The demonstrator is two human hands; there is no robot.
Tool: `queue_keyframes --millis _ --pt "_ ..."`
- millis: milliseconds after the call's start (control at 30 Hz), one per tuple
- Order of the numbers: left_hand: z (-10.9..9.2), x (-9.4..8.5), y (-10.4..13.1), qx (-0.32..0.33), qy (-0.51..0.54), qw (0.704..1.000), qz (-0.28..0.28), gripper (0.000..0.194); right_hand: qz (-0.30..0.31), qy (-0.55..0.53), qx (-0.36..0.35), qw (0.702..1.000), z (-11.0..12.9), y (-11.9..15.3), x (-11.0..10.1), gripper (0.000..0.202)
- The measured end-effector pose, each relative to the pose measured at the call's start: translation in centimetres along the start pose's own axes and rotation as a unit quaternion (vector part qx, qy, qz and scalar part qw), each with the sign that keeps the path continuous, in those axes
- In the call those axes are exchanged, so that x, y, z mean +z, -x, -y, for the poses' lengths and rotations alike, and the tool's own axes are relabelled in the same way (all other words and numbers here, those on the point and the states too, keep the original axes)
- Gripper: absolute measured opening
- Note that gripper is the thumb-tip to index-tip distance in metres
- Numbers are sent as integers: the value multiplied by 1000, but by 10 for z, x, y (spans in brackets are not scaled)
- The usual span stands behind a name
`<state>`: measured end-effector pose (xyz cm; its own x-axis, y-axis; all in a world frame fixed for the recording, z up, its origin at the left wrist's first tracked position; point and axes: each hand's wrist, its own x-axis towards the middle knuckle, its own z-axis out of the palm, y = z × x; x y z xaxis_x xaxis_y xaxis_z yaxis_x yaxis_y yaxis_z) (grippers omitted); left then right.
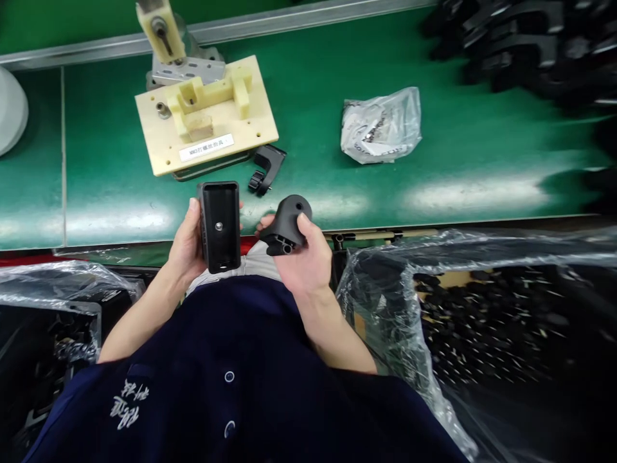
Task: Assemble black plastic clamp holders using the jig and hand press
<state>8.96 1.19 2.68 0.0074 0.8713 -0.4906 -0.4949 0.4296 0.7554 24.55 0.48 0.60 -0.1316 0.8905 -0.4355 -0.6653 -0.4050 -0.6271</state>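
Note:
My left hand [187,243] is closed around a black rectangular tray-like part [220,225], its hollow side facing up with a small metal screw or insert inside. Held in my right hand [308,257] is a black rounded part [289,225] with a hole near its top, my thumb pressed on it. The two parts are apart, side by side at the bench's near edge. Just beyond them a small black bracket [270,168] lies on the green bench [308,128], beside the cream-coloured fixture [159,145].
A clear plastic bag of small metal pieces [380,125] lies on the bench. Black parts [530,45] are heaped at the back right. Plastic-lined bins [409,283] of black parts stand below the bench on both sides. A white round object [10,110] is far left.

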Motion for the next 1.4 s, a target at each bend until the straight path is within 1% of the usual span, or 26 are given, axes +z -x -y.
queue_keyframes --millis 67,133,200,333,433,533,600,733,900,1000,1067,1167,1233,1300,1333,1367,1400 --pt "1 2 4 -4 -10 1000 -20 52 -3 -29 21 999 1 0 1 31" --pt "4 3 6 -5 -16 999 -40 55 -5 -30 34 999 1 0 2 32" --pt "8 3 6 -4 -16 999 -47 58 -9 -24 33 999 2 1 2 33" --pt "14 3 7 -12 -15 999 -39 58 -5 10 17 1000 3 3 3 36" --pt "15 4 9 -15 -18 999 -31 57 12 42 23 999 4 5 4 37" --pt "15 6 10 -9 -17 1000 -24 57 27 29 36 999 5 6 4 37" --pt "16 5 10 -3 -16 999 -30 58 34 22 36 999 6 6 4 35" --pt "14 -4 3 13 -28 997 -64 59 25 34 5 999 8 6 0 30" --pt "0 -19 -13 40 -80 990 -107 60 -9 85 -58 995 17 9 -5 33" --pt "-2 -26 -19 67 -137 982 -110 52 -29 100 -91 990 21 7 -7 34" --pt "1 -29 -19 87 -174 975 -109 52 -35 100 -95 990 21 5 -8 33" --pt "5 -31 -18 114 -236 957 -122 66 -47 105 -90 989 20 2 -10 32" --pt "8 -32 -20 136 -291 938 -134 70 -54 109 -85 989 20 1 -11 31" --pt "11 -34 -23 176 -338 914 -143 72 -60 111 -88 988 20 -1 -12 31" --pt "12 -35 -25 207 -361 897 -149 72 -64 111 -91 988 20 -2 -12 31" --pt "14 -37 -27 247 -388 874 -155 71 -67 110 -95 987 20 -2 -12 31" --pt "16 -38 -28 298 -419 842 -163 67 -69 107 -99 987 21 -3 -12 31"
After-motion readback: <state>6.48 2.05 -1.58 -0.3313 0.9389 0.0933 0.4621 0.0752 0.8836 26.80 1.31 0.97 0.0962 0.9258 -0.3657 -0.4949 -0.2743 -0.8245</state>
